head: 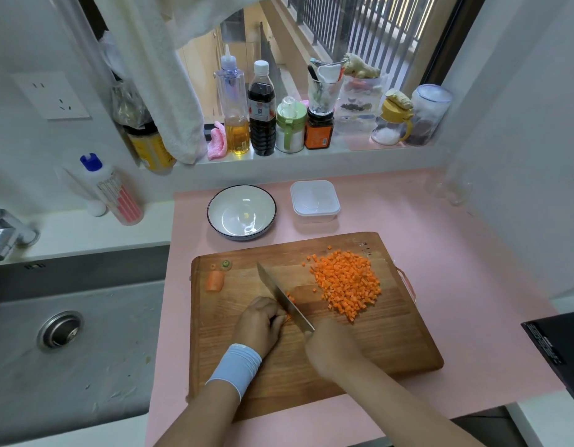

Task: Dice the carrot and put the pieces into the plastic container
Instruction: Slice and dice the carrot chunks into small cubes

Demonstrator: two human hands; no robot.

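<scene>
Orange carrot strips (290, 299) pinned under my curled left hand (260, 322) | right hand (329, 345) fisted round knife (281, 293) | blade slanting across board (360, 350)

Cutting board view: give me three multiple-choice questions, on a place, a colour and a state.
1. Where is the diced carrot pile? A in the sink; B on the cutting board; C in the bowl.
2. What colour is the mat under the board? A green; B pink; C black.
3. How is the plastic container? A full of dice; B tipped over; C upright, no carrot inside.
Answers: B, the dice lie on the board's right part; B, pink shows round the board; C, no orange shows in it.
</scene>
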